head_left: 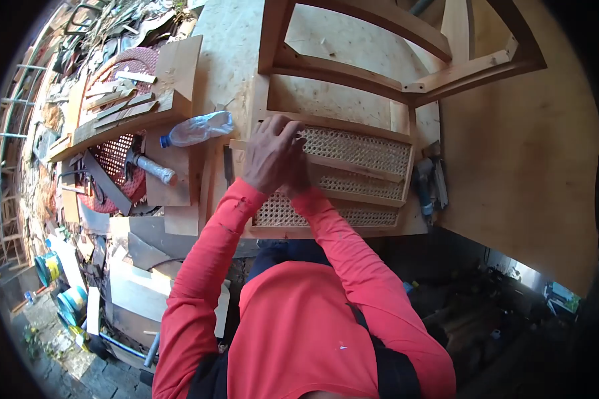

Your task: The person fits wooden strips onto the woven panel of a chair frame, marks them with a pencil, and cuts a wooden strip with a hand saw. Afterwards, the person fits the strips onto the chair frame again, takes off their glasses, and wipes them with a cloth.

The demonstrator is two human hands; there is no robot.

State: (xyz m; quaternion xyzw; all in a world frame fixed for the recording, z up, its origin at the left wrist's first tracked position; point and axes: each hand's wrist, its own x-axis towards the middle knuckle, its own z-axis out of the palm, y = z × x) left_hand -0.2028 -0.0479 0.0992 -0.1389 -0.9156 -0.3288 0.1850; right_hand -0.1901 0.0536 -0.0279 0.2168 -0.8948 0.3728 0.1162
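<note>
Red sleeves [209, 249] reach forward to two bare hands, which meet over the left end of a wooden frame [359, 167]. The frame lies on the worktop [226, 40], right in front of the person. Its long wooden strips go from side to side, and their right ends dip a little closer to the person. Woven cane [359, 149] fills the gaps, and most of it is to the right of the grip. The left hand [267, 153] is nearer the frame's left edge. The right hand [298, 174] is tucked beside it, partly hidden, and is nearer to most of the cane. Fingers on the left hand are bent and close together. I cannot tell if either grip is pinching something. A clear plastic bottle [199, 128] lies on its side just left of the hands.
</note>
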